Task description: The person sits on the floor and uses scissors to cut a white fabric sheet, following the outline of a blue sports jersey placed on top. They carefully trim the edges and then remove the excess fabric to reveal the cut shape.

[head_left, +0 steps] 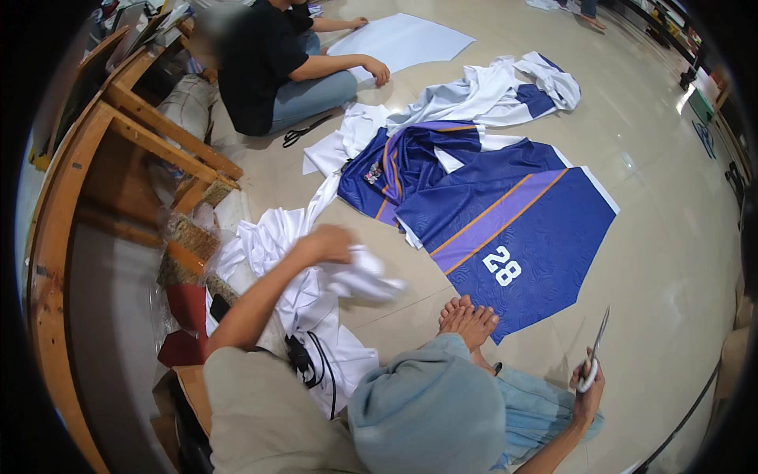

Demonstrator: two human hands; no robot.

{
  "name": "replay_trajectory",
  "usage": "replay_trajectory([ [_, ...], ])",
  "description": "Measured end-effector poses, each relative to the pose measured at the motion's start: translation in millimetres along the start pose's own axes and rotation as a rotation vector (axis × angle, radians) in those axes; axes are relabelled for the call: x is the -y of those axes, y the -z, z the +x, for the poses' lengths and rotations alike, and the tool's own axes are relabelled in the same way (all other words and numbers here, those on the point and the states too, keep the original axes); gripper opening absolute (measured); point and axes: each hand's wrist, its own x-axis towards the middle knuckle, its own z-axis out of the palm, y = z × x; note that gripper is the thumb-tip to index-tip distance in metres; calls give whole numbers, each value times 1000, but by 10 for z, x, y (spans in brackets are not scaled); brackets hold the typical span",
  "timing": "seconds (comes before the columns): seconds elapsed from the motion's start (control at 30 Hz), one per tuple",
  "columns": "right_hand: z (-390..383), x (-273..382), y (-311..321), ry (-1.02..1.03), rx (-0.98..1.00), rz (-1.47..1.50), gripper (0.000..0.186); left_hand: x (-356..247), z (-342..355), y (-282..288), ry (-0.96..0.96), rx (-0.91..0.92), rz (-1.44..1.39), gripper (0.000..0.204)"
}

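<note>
My right hand grips a pair of scissors by the pale handles, blades pointing up and away from me. At the left, my left hand holds a white fabric piece, whose loose end is smeared by motion. More white fabric lies heaped under and beside that hand. Ahead of my bare feet a blue cut fabric panel with a purple-and-orange band and a white printed number is spread on the floor. Crumpled blue and purple fabric adjoins its far left side.
White garment pieces lie beyond the blue panel. A co-worker in black sits far left beside a white panel, with black scissors on the floor nearby. A wooden frame stands left. A black cable lies on white cloth.
</note>
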Motion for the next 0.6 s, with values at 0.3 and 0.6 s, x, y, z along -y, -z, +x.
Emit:
replay_trajectory([
  [0.3, 944, -160, -1925, 687, 195, -682, 58, 301, 409, -1050, -39, -454, -340, 87],
  [0.6, 1845, -298, -1319, 936, -60, -942, 57, -253, 1224, -227, -57, -685, -212, 83],
])
